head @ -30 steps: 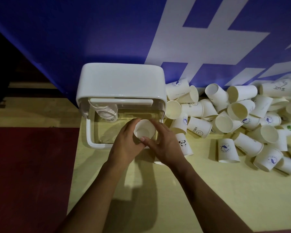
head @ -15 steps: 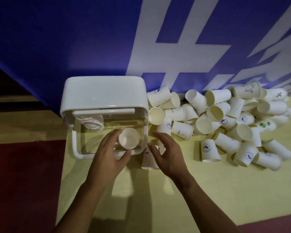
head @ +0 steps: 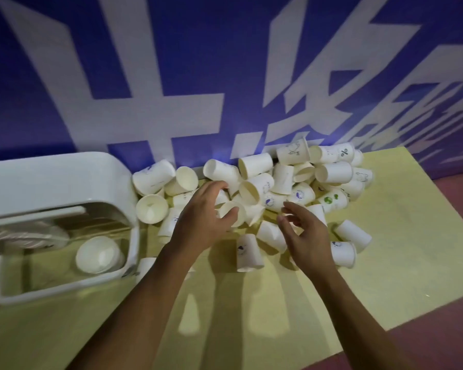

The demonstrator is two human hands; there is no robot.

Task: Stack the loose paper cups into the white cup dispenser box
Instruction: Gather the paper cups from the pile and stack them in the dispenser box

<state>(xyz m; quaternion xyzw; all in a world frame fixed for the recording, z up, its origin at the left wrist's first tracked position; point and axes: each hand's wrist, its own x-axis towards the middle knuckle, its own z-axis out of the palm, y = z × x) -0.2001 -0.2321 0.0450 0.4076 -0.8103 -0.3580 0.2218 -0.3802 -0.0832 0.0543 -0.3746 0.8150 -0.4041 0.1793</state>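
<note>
The white cup dispenser box (head: 64,288) stands open at the left, its lid (head: 51,180) raised behind it. A stack of cups (head: 96,255) lies inside it. Several loose paper cups (head: 332,172) are heaped against the blue wall to its right. My left hand (head: 203,222) reaches into the near side of the heap, thumb and curled fingers round one paper cup (head: 238,217). My right hand (head: 302,236) hovers just right of it over the cups, fingers loosely spread, holding nothing.
The heap and box sit on a yellow mat (head: 385,276) with dark red floor (head: 439,329) at its right edge. A blue banner wall (head: 171,62) with white lettering rises close behind. Single cups (head: 249,252) lie at the heap's front edge.
Both hands left the dispenser box and moved right to the cup heap. The stack stays in the box. The left hand now curls round a loose cup. The view swung right.
</note>
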